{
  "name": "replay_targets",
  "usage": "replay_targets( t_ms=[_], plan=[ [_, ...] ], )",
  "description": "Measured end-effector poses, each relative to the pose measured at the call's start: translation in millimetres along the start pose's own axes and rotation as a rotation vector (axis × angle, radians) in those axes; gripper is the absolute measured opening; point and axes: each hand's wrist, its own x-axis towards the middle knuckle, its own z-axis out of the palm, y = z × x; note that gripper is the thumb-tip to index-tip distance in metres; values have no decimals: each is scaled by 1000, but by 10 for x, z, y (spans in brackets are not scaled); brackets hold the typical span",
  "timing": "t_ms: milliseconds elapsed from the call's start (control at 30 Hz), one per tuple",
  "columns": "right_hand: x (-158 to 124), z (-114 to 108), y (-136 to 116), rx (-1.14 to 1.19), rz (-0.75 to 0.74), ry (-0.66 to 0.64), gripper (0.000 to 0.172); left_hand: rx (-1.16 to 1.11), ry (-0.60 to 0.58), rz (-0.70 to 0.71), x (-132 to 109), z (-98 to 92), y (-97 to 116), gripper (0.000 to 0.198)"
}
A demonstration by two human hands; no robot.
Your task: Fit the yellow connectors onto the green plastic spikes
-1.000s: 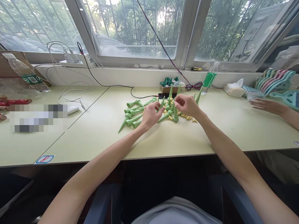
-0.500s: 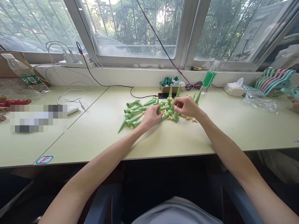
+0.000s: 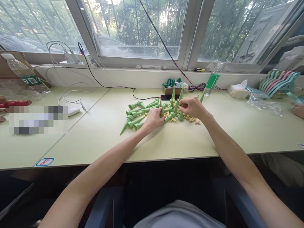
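A pile of green plastic watering spikes (image 3: 134, 122) lies on the pale table, several on their sides and several standing point up. Small yellow valve pieces (image 3: 173, 119) are scattered among them. My left hand (image 3: 154, 117) is closed round a green spike (image 3: 162, 111) whose tip points upward from the fingers. My right hand (image 3: 192, 107), fingers pinched together, holds an upright green spike (image 3: 180, 117) near its tip at the pile's right side. The fingers cover part of that spike.
Behind the pile are a phone (image 3: 166, 97) on a black cable and a small box (image 3: 172, 91). A green-labelled bottle (image 3: 213, 79) and tissue box (image 3: 238, 91) stand right of it. Colourful hangers (image 3: 277, 83) and another person's hand (image 3: 299, 110) are far right.
My right hand has shifted slightly to the right, and the upright spike below it has moved right too. My left hand stays in place with its spike.
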Motion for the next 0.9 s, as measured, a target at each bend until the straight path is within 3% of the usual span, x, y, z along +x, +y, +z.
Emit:
replay_targets(
  t_ms=[267,467,667,900],
  plan=[
    [-4,52,-227,-58,5,312,16,3,18,-10,-25,-4,21,21],
    [-15,345,-427,163,-32,111,19,25,33,-25,-26,-15,33,21],
    [-34,520,-398,260,30,-124,17,25,29,-7,-22,-2,4,14],
    [-29,493,-349,134,85,-175,15,40,37,-11,-30,-4,9,18]
  ],
)
